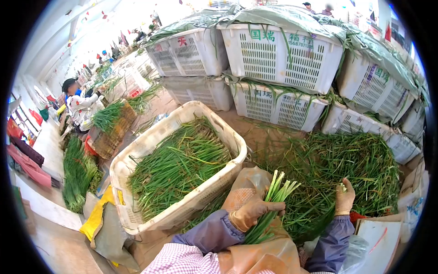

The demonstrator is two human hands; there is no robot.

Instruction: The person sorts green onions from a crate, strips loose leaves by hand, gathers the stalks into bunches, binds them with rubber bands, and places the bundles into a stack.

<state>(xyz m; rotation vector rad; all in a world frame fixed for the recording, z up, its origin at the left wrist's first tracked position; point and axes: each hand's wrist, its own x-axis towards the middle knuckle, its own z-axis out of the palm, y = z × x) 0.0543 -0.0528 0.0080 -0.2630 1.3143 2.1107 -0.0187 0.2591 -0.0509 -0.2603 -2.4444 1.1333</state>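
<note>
Ceiling (54, 43): white, beamed, upper left of the frame.
Window (14, 103): bright, far left edge.
Floor (253, 124): brown, bare patches near the centre.
Light: strong, whitening the top.

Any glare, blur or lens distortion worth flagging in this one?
Head view: wide-angle bending tilts the stacked crates at right, inside a black rounded border; head view: the upper-left background is washed out by glare, its far details too small to make out; head view: the left hand and its green stalks look fairly clear.
</note>
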